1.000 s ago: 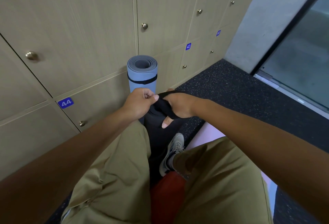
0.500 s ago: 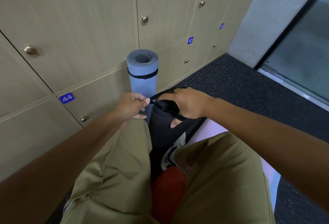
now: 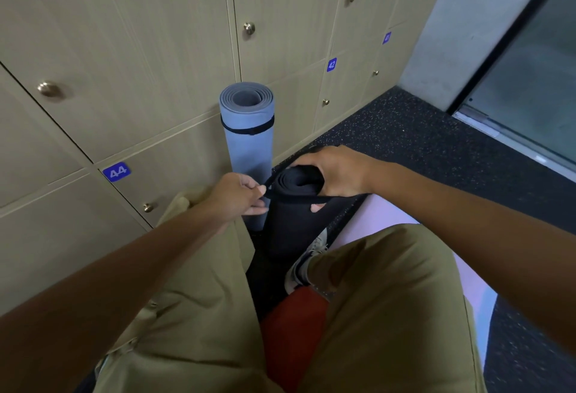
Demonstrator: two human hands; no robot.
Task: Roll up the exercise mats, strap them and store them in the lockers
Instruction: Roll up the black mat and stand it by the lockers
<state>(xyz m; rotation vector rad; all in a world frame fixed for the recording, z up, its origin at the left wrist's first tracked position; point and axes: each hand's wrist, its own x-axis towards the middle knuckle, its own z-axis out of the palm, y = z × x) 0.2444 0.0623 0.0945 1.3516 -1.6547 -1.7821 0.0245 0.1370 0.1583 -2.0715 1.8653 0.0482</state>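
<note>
Rolled black mat (image 3: 293, 224) stands between the knees, long axis near upright, top end tilted slightly toward the lockers (image 3: 140, 49). Right hand (image 3: 335, 174) is cupped over the top end, fingers curled round it, thumb under the black strap (image 3: 293, 200) looped near the top. Left hand (image 3: 237, 194) pinches the strap's free end just left of the roll; likely next pull is leftward. Beyond, touching the lockers: blue mat (image 3: 247, 140), upright, already strapped.
</note>
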